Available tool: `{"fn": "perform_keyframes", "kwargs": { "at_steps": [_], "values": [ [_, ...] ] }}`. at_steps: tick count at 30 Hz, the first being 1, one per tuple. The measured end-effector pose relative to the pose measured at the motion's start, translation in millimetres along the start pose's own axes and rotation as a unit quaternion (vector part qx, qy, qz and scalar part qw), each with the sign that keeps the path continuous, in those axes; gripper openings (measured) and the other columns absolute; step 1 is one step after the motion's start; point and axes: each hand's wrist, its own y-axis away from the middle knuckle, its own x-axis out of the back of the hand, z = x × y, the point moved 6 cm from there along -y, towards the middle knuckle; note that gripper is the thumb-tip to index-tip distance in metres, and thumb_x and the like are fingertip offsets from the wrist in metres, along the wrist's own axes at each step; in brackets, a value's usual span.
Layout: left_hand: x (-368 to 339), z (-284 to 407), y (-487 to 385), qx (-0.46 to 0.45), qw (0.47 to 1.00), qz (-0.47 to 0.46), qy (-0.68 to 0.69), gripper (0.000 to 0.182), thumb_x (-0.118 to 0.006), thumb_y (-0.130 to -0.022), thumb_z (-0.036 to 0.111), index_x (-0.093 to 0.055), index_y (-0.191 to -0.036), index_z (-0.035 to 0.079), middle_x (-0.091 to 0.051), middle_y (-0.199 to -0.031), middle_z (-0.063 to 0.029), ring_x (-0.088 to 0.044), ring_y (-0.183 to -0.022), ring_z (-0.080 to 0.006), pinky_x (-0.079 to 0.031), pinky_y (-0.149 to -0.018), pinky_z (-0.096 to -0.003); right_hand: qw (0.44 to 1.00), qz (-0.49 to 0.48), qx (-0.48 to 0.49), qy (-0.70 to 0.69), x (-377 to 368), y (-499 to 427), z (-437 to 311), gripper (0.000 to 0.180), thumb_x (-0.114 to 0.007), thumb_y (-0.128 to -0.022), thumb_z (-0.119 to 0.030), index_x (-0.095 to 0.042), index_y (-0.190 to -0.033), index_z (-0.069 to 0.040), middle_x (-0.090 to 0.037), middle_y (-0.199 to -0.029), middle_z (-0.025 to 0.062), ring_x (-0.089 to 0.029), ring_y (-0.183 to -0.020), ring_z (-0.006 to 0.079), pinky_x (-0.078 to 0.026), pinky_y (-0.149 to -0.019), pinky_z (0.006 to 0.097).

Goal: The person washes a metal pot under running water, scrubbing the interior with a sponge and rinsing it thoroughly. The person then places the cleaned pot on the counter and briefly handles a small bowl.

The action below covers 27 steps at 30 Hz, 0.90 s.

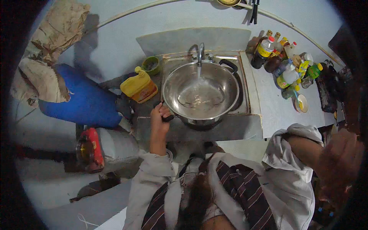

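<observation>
A large stainless steel pot (175, 86) rests over the sink (247, 106), tilted slightly toward me. From the faucet (201, 51) a stream of water runs into it, and shallow water covers its bottom. My left hand (161, 112) grips the pot's near-left black handle (167, 118). The opposite black handle (228, 65) points to the back right. Out at the right edge, my right hand (342, 158) is blurred and dim, away from the pot; its finger position is unclear.
Left of the sink stand a yellow jug (139, 86) and a green bowl (151, 65). A blue barrel (83, 97) leans farther left. Several sauce bottles (263, 51) and a small bowl with a utensil (302, 104) occupy the white counter (270, 115) on the right.
</observation>
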Motion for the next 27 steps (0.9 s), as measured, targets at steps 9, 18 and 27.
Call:
{"fn": "perform_keyframes", "kwargs": {
  "at_steps": [9, 18, 27],
  "values": [
    [-10.5, -2.0, -9.1, -0.018, 0.999, -0.018, -0.032, 0.023, -0.046, -0.085, 0.005, -0.038, -0.065, 0.012, -0.038, -0.054, 0.0045, -0.034, -0.043, -0.0048, -0.033, -0.04, -0.0187, 0.797, 0.063, -0.371, 0.473, 109.6, 90.6, 348.1, 0.031, -0.059, -0.079, -0.028, -0.064, -0.096, -0.002, -0.064, -0.081, 0.0173, -0.061, -0.077, 0.0338, -0.047, -0.07, 0.0415],
    [-13.8, -2.8, 1.6, -0.003, 0.999, -0.035, 0.025, 0.019, -0.044, -0.085, 0.004, -0.038, -0.068, 0.009, -0.035, -0.055, 0.004, -0.033, -0.043, -0.0048, -0.032, -0.04, -0.0189, 0.726, -0.033, -0.477, 0.495, 109.7, 194.4, 450.3, 0.074, -0.068, -0.072, -0.031, -0.033, -0.13, -0.001, -0.049, -0.116, 0.0255, -0.048, -0.108, 0.0381, -0.04, -0.09, 0.0407],
    [-12.3, -1.8, -7.6, 0.018, 0.995, -0.071, 0.072, 0.016, -0.043, -0.086, 0.004, -0.039, -0.07, 0.008, -0.036, -0.055, 0.0036, -0.036, -0.045, -0.0042, -0.032, -0.04, -0.0176, 0.707, 0.011, -0.515, 0.484, 112.1, 198.5, 454.1, 0.074, -0.071, -0.069, -0.027, -0.033, -0.131, -0.007, -0.044, -0.118, 0.0259, -0.046, -0.11, 0.0403, -0.041, -0.089, 0.0433]
  ]
}}
